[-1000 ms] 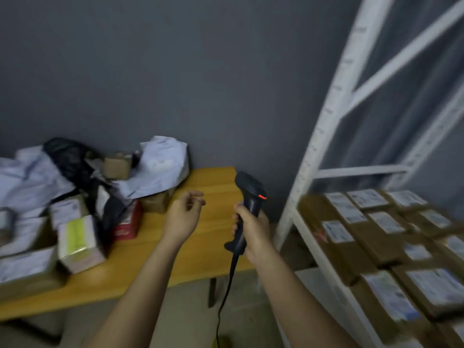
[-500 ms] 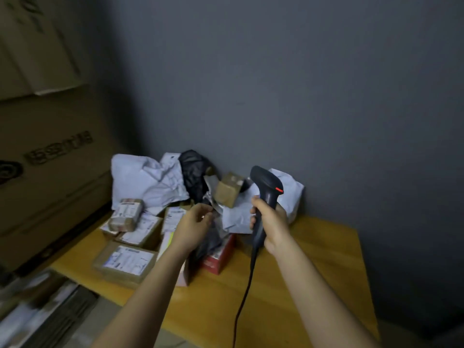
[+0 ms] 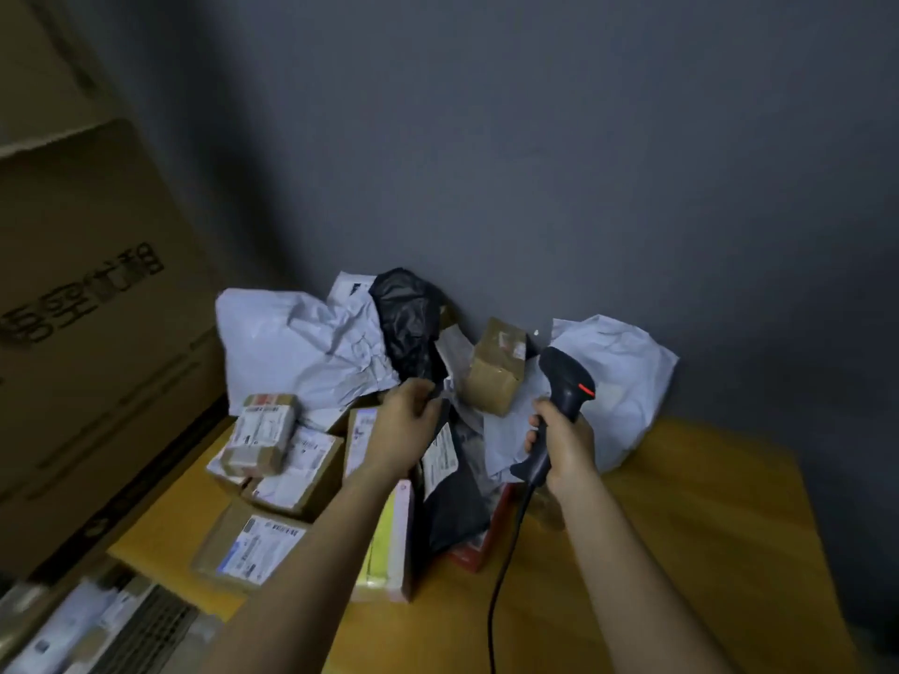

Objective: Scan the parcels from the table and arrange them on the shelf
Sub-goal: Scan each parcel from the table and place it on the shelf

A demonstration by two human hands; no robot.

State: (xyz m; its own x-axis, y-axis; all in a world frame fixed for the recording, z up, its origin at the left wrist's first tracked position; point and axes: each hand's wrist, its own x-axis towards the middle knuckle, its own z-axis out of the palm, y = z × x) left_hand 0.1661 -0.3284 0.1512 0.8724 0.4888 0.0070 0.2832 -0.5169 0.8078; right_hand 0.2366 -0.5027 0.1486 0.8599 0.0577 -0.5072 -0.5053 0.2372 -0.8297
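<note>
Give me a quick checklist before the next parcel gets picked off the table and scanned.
1. Scanner held in right hand: ok.
2. Scanner red light on: ok.
3. Left hand gripping a parcel: cannot tell; its fingers curl at the black bag.
4. Label facing scanner: not ok, none presented.
5. Parcels left on table: ok, a pile.
6. Shelf space: cannot tell, out of view.
</note>
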